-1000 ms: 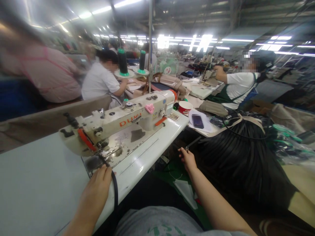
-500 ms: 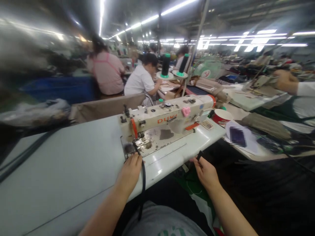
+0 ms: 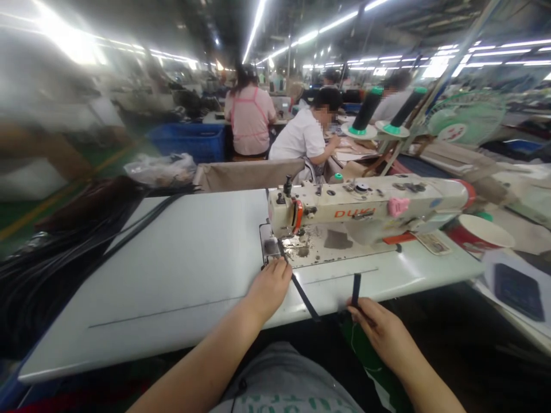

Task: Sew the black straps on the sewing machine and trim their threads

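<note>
As viewed from the head camera, the worktop (image 3: 193,252) carries a sewing machine (image 3: 374,198), and a first black strip (image 3: 306,297) lies on it in front of the machine's stitching end; it passes the left hand (image 3: 271,284) and reaches the front edge, beyond which it is lost in the dark; the fingers of that hand rest on or against the strip, whether pressing or pinching I cannot tell; the right hand (image 3: 381,330) has its grip pinched on a short black strip (image 3: 356,288) at the front edge; whether the two lengths join cannot be told; loose black strips (image 3: 38,284) lie at the worktop's left end. In my judgement, good handling calls for the first strip to lie flat, straight and untwisted, with the left fingertips clear of the stitching point; a light, even hold should suffice. Orientation noted: the first strip's long axis slants from the stitching end towards the person and rightward; the short one's stands nearly upright in view, free end pointing up, away from the fingers.
</note>
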Action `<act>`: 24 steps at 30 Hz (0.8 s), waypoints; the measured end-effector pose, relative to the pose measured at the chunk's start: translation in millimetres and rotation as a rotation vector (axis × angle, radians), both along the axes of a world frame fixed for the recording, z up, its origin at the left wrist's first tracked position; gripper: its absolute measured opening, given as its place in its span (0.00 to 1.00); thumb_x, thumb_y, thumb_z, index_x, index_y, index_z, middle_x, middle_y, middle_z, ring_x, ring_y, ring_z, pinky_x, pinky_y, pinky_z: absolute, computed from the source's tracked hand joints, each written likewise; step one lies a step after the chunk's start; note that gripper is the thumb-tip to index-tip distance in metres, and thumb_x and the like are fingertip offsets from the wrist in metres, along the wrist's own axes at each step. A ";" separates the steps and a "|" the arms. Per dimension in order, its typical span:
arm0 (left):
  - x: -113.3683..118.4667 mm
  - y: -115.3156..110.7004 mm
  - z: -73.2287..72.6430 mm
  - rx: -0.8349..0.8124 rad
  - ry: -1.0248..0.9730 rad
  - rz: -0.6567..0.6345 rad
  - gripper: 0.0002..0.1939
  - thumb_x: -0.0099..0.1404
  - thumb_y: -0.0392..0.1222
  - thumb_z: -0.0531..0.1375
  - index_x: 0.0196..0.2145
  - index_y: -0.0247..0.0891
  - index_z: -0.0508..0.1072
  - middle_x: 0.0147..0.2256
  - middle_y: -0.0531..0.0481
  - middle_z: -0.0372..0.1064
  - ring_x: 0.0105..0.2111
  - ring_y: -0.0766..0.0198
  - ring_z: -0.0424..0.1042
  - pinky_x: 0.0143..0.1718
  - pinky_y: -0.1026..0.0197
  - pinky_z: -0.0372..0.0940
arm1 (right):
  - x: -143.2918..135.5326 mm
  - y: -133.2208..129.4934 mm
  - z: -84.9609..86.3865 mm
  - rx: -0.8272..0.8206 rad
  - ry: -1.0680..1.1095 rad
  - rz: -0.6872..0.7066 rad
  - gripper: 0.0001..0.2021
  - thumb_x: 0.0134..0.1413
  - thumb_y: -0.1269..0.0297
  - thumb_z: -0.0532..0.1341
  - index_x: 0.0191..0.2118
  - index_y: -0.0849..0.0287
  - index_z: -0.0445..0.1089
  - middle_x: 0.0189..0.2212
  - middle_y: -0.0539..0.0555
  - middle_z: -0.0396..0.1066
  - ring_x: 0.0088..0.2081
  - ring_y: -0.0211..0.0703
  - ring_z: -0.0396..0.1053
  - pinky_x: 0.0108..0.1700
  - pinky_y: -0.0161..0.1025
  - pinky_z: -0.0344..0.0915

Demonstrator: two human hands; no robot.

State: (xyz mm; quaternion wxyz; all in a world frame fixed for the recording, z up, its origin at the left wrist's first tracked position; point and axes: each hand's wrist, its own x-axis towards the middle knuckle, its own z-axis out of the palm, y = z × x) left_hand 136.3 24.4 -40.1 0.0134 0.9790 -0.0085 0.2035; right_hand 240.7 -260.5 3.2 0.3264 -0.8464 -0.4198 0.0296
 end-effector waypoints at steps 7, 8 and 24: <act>-0.7 -2.0 8.3 0.019 0.011 0.021 0.13 0.71 0.28 0.53 0.50 0.31 0.71 0.50 0.37 0.71 0.52 0.54 0.73 0.62 0.51 0.64 | -0.9 4.3 -9.8 -0.137 -0.031 0.012 0.16 0.67 0.51 0.53 0.45 0.55 0.72 0.30 0.57 0.78 0.30 0.50 0.78 0.31 0.38 0.70; -0.8 -2.1 9.1 0.019 0.013 0.023 0.13 0.71 0.28 0.53 0.50 0.31 0.71 0.50 0.37 0.71 0.52 0.54 0.73 0.62 0.51 0.63 | -1.8 6.7 -9.6 -0.133 0.021 0.013 0.16 0.67 0.51 0.54 0.46 0.55 0.72 0.30 0.56 0.79 0.31 0.49 0.78 0.32 0.38 0.70; -1.5 -1.9 13.3 -0.024 0.025 0.027 0.11 0.72 0.30 0.53 0.48 0.33 0.72 0.50 0.39 0.71 0.52 0.55 0.73 0.64 0.53 0.61 | -5.0 35.4 -20.1 0.001 0.422 -0.187 0.32 0.60 0.40 0.56 0.55 0.63 0.74 0.22 0.52 0.73 0.24 0.46 0.70 0.26 0.38 0.68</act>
